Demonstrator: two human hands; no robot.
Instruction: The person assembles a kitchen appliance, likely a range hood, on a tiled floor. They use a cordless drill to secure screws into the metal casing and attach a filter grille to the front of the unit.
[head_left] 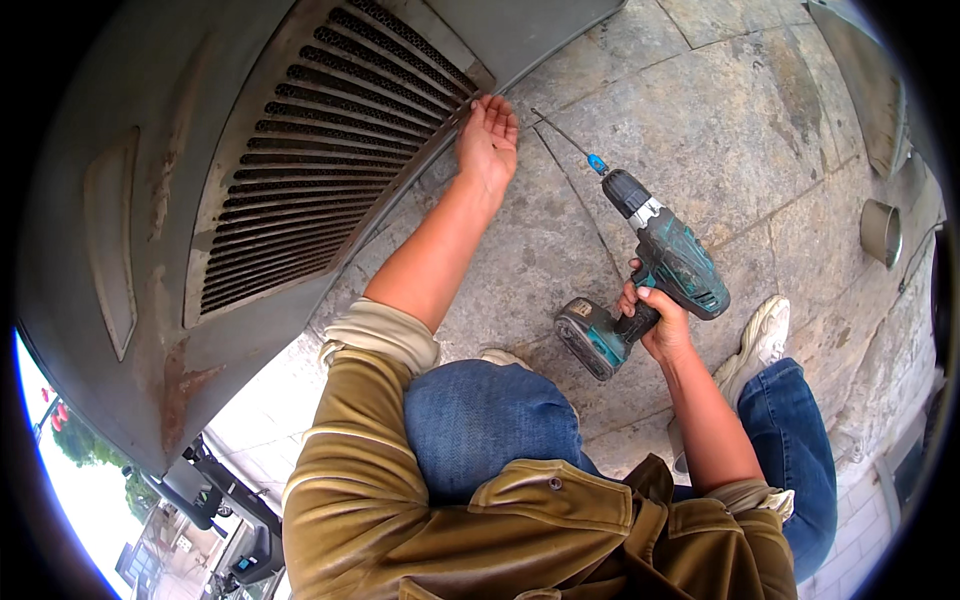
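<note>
My right hand (660,315) is wrapped around the handle of a teal and black cordless drill (680,255). A long thin bit (560,132) with a blue collar sticks out of the drill's chuck, pointing up and left, apart from the panel. At the lower right corner of a slatted metal vent grille (335,165) is my left hand (488,150), palm up with loosely curled fingers. Its fingertips are against or very near the grille's edge. Nothing shows in that palm. The grille is set in a large grey metal housing (150,230) with rust patches.
Worn stone slabs (740,130) make up the ground. A metal cup-like cylinder (881,232) lies at the right, below a curved grey metal piece (865,90). My bent knee (490,425) is close under the left forearm. A parked scooter (245,520) shows at lower left.
</note>
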